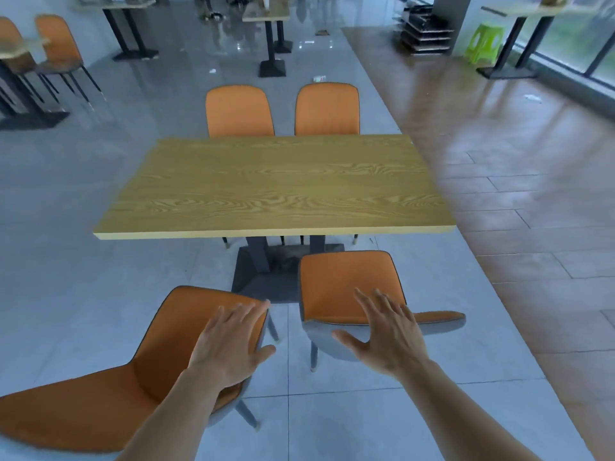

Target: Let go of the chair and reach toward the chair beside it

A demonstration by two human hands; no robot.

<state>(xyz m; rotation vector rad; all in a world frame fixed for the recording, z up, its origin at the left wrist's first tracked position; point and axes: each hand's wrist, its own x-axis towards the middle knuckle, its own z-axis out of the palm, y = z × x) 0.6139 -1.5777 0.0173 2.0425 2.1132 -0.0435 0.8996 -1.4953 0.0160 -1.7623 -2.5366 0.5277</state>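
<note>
Two orange chairs stand in front of me, between me and a wooden table (276, 188). My left hand (229, 344) is stretched out flat with spread fingers over the seat of the left orange chair (100, 404), near its right edge. My right hand (389, 334), also flat with fingers spread, reaches over the top of the backrest of the right orange chair (339, 284). Neither hand holds anything. Whether the palms touch the chairs is unclear.
Two more orange chairs (239, 111) (327, 109) stand at the table's far side. Further tables and chairs stand at the back left and back centre. A green stool (484, 43) sits at the back right by a window table. Grey tiles and brown wood-look flooring surround the table.
</note>
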